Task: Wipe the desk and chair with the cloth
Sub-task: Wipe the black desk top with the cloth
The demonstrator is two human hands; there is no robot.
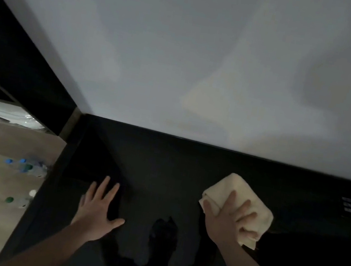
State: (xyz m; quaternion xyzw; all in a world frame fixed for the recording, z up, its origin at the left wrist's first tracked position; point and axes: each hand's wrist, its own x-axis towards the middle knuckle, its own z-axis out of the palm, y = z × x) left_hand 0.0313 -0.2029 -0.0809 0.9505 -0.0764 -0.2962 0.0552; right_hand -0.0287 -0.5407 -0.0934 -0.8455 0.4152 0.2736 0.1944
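Observation:
A dark, glossy desk (163,168) fills the lower middle and right of the head view, running up to a pale wall. A folded cream cloth (237,188) lies on the desk at the right. My right hand (227,221) presses flat on the cloth, fingers spread over it and the thumb side curled around its near edge. My left hand (98,206) rests flat on the desk to the left, fingers apart, holding nothing. No chair is visible.
The desk's left edge (53,181) drops to a wooden floor where several plastic bottles (28,166) with blue and green caps lie. A dark cabinet (17,67) stands at the left. Small white marks (350,206) show on the desk's far right.

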